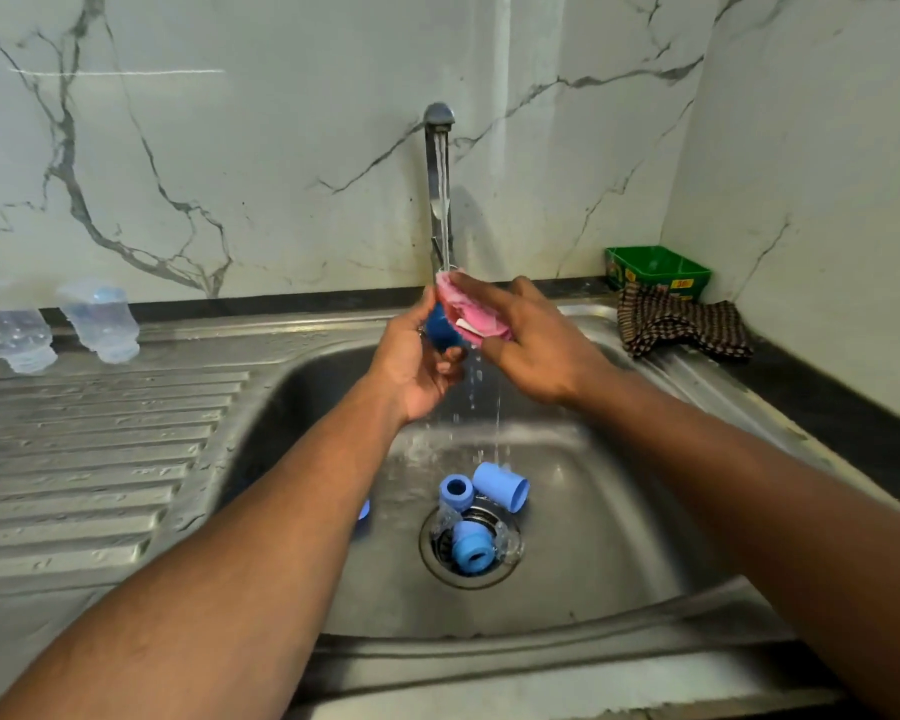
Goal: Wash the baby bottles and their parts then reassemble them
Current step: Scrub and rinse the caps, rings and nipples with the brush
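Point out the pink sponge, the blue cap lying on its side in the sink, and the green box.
pink sponge [471, 311], head view, its wet face between the hands.
blue cap [500, 484], head view, its side wall.
green box [661, 275], head view, its front wall.

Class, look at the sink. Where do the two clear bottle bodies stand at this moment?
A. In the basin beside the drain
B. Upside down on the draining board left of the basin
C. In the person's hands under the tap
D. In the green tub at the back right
B: the two clear bottles stand neck down at the back of the ribbed draining board, left of the basin.
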